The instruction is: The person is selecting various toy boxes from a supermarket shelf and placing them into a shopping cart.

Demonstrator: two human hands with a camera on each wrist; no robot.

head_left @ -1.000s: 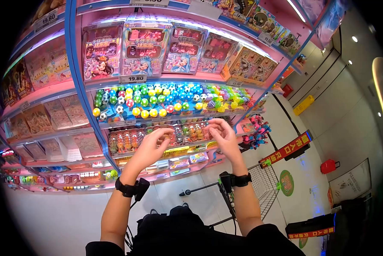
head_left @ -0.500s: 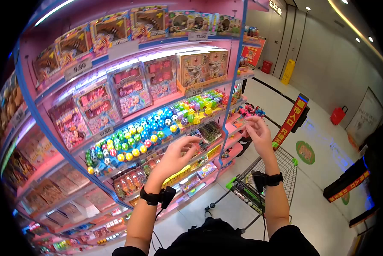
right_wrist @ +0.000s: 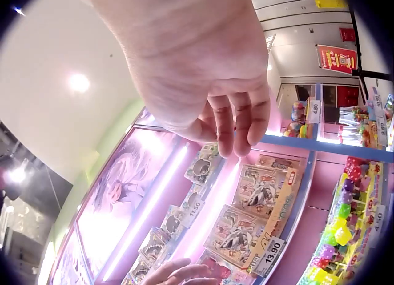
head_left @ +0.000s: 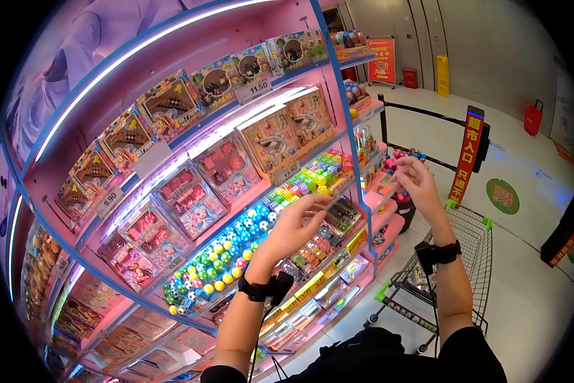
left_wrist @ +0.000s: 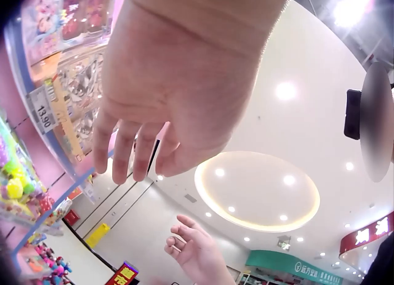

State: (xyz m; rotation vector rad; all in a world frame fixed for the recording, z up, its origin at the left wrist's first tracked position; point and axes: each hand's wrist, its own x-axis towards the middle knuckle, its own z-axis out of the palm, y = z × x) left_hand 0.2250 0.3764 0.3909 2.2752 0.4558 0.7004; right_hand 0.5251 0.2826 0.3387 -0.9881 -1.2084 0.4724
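My left hand [head_left: 294, 228] hangs in the air before a pink toy shelf, its fingers loosely bent with nothing in them. From the head view it overlaps the tier of small patterned balls [head_left: 226, 256] and colourful dice-like toys [head_left: 312, 175]. In the left wrist view its palm and fingers are bare. My right hand [head_left: 421, 190] is raised farther right, above the shopping cart [head_left: 475, 246], and its relaxed fingers hold nothing. The right wrist view shows the same empty palm, with boxed toy sets [right_wrist: 249, 192] on the shelf beyond.
Boxed toys [head_left: 188, 195] line the upper tiers, with price tags [head_left: 253, 90] along the edges. A red sign post [head_left: 467, 156] and a black barrier rail [head_left: 427, 113] stand beyond the cart. A yellow floor sign [head_left: 443, 75] is by the far wall.
The view has swung rightward and up along the shelf, bringing more of the upper tiers and the cart into sight. Both hands stay raised and empty, appearing farther right in the frame.
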